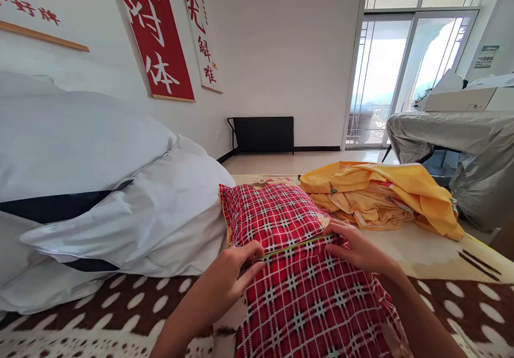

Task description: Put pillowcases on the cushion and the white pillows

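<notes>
A puffy red plaid pillow with a thin green edge lies in front of me on the patterned blanket. My left hand pinches its far edge near the left corner, thumb and fingers together. At the right end of that edge, my right hand has the fabric between thumb and fingers. Just beyond and against it sits a second red plaid pillow with yellow trim along its left side. Whether the two plaid pieces are joined, I cannot tell.
Large white stuffed bedding is piled on the left. Crumpled yellow fabric lies at the far right of the brown and cream blanket. Beyond stand a plastic-covered piece of furniture and a black folded frame by the wall.
</notes>
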`<action>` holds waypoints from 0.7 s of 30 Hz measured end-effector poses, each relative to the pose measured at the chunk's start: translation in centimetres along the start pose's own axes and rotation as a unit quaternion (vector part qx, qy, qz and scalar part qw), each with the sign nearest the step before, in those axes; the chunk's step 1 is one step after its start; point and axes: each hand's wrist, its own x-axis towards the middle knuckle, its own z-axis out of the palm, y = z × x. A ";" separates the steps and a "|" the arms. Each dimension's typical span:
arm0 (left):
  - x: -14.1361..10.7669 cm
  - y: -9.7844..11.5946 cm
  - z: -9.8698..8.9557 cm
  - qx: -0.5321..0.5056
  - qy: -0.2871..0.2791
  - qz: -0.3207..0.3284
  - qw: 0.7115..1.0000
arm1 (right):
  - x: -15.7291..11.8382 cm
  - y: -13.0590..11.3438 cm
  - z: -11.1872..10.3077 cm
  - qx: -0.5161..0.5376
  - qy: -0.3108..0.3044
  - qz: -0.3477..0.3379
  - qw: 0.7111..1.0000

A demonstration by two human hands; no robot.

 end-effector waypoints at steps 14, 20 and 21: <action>-0.9 -4.4 -3.5 0.046 -0.033 -0.043 0.997 | 0.3 2.3 0.6 -0.046 -0.003 0.040 0.998; -0.1 -3.6 -2.7 0.099 -0.010 -0.067 0.993 | 0.8 4.3 0.9 -0.086 0.057 0.080 0.991; 0.1 -3.5 -2.4 0.106 -0.002 -0.059 0.993 | 0.9 5.0 1.1 -0.104 0.094 0.096 0.986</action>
